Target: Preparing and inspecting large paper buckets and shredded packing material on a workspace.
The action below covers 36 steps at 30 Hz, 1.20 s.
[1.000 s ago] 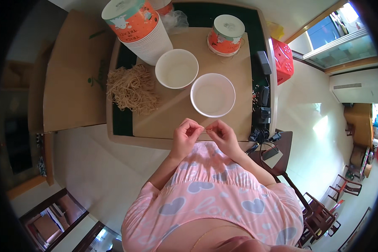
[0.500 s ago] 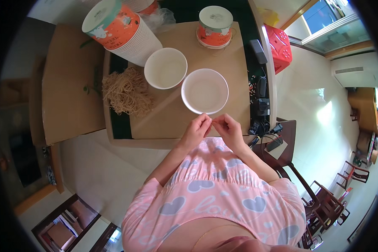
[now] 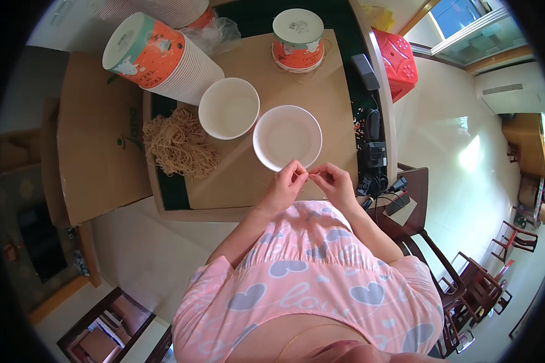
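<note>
Seen from my head, both my hands meet just above the near edge of the table, thumbs pinched to fingers. My left hand is closed at its fingertips, and so is my right hand, the two tips almost together; whether something thin sits between them I cannot tell. Just past my fingers an open white tub stands upright on the cardboard sheet; my left fingertips overlap its rim in view, but contact is unclear. Beside it, toward the left edge, stands a second open tub. The tangled heap of string lies over the sheet's left edge. A tall stack of upturned tubs fills the far left corner; an upturned orange tub, string beside it, stands near the sheet's far right corner. Black adapters lie along the table's right edge.
</note>
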Motion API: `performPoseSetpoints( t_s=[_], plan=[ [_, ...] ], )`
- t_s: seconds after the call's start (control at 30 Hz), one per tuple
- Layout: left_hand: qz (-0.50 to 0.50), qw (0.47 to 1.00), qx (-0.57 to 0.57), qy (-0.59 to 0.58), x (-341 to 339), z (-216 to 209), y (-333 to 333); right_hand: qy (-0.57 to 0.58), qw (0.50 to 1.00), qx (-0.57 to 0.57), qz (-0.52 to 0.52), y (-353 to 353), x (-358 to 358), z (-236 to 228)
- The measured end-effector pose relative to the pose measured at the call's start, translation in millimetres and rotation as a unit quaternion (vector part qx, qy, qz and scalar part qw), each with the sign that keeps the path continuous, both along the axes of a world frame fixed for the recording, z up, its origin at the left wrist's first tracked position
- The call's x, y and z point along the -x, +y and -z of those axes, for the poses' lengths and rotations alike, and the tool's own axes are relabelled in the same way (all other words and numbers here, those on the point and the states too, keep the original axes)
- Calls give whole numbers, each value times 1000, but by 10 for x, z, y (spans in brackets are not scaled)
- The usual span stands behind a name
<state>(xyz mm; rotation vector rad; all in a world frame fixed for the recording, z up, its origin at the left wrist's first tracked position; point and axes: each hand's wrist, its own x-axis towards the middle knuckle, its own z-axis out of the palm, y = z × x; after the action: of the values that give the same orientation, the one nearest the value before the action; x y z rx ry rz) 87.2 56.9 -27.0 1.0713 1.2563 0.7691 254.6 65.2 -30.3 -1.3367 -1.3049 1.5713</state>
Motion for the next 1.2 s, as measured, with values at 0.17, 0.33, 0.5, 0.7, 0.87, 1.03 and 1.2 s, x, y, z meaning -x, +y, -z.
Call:
performPoseSetpoints(
  t_s=[0.17, 0.33, 0.5, 0.7, 0.87, 1.03, 1.2],
  plan=[
    [12, 999, -24, 47, -26, 33, 21, -36, 999, -3, -16, 20, -45, 120],
    [10, 996, -74, 57, -90, 157, 15, -18, 1000, 17, -5, 40, -88, 196],
    [-16, 948, -240, 211, -198, 196, 181, -30, 996, 2, 84, 147, -177, 475],
    [23, 915, -276, 294, -273, 419, 326, 27, 990, -14, 141, 357, -170, 731],
    [-74, 981, -102, 149, -94, 62, 175, 102, 991, -13, 86, 277, 61, 375],
    [-93, 996, -17, 8, 193, -9, 78, 30, 983, -178, 31, 164, 119, 118],
    [-107, 994, -21, -32, 181, -96, 96, 27, 973, -228, 9, 109, 141, 110]
  ],
)
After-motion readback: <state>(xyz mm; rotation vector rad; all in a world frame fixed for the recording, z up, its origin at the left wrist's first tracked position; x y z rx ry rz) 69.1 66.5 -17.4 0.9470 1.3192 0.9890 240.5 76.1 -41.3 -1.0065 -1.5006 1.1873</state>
